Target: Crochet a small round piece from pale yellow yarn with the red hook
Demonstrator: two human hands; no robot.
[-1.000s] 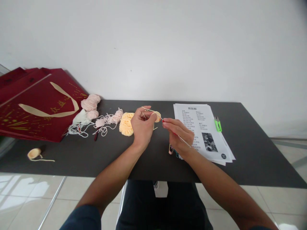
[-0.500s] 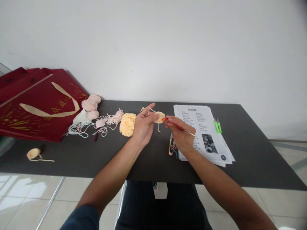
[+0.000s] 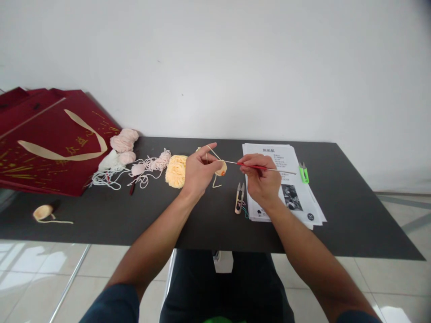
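My left hand [image 3: 198,172] pinches a small peach crochet piece [image 3: 221,169] above the dark table [image 3: 353,215], with yarn looped over its raised forefinger. My right hand [image 3: 261,179] grips a thin red-handled crochet hook [image 3: 259,168], held level; a strand of yarn runs from its tip to the piece. A ball of peach yarn [image 3: 175,171] lies just left of my left hand.
A stack of printed sheets [image 3: 283,179] lies under my right hand, with green snips [image 3: 304,172] beside it and beige snips [image 3: 239,197] in front. Pink and white yarn [image 3: 124,154] and red gift bags [image 3: 50,139] sit at left. A small peach crocheted cup [image 3: 42,212] rests near the front-left edge.
My right hand has drawn the hook to the right, away from the piece, pulling a strand of yarn out. My left hand's fingers have closed a little on the piece.
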